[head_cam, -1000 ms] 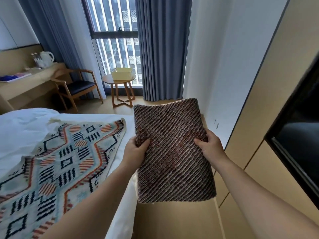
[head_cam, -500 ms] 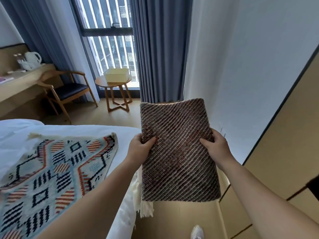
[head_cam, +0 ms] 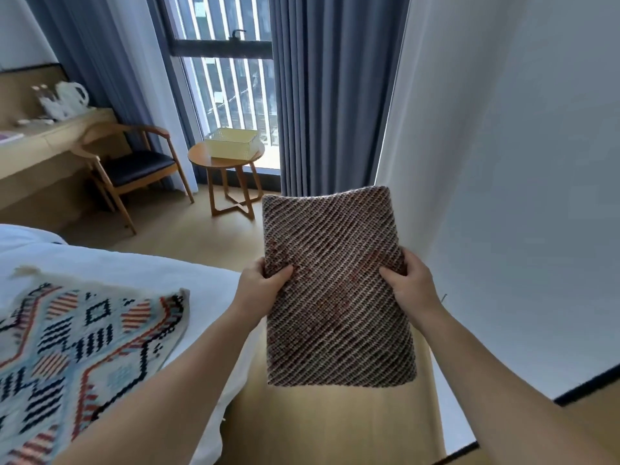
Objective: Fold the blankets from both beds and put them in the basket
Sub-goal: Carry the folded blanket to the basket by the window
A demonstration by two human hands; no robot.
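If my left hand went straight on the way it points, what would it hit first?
The left hand holds the blanket; beyond it, probably the curtain, though depth is unclear.

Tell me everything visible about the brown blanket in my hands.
The brown blanket is folded into a thick rectangle of coarse woven cloth, with diagonal dark and pale stripes and reddish patches. Its top edge is rounded. It is held in the air, broad face toward the camera, right of the bed. The left hand grips its left edge and the right hand its right edge, thumbs on the near face.
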